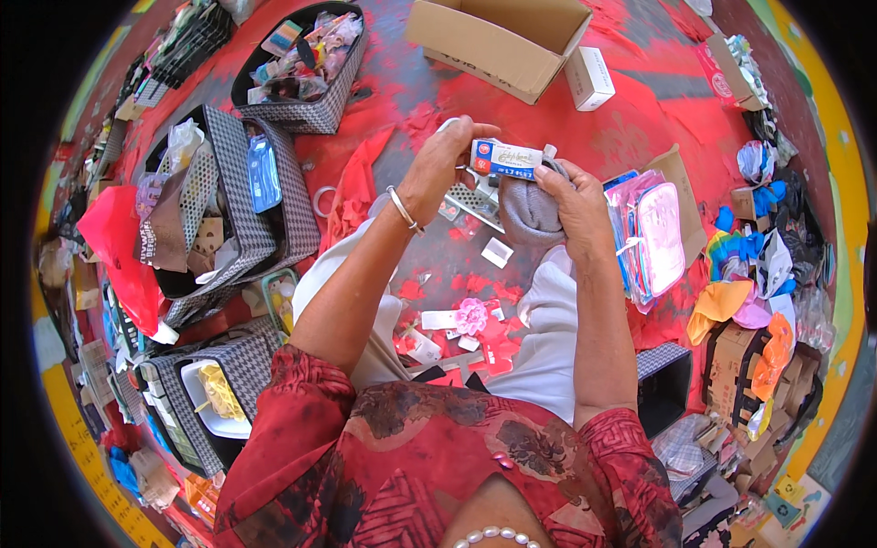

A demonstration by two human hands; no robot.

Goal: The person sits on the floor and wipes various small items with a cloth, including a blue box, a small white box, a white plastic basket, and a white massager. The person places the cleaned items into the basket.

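Note:
In front of me, above the space between my knees, I hold a small white, blue and red carton (508,160) level. My left hand (441,169) grips its left end, with the fingers partly behind it; something white shows at one finger. The thumb of my right hand (580,203) presses on the carton's right end. That same hand also clasps a grey rolled cloth (530,215), which hangs just below the carton. Under my hands are a perforated metal-looking tray (475,205) and a small white card (497,253).
A pink flower (471,316) lies among paper scraps between my legs. Patterned bins (301,114) full of goods stand at left. A cardboard box (498,55) and a white box (589,79) sit ahead. Plastic pouches (660,239) stand at right, beside coloured bags (722,306).

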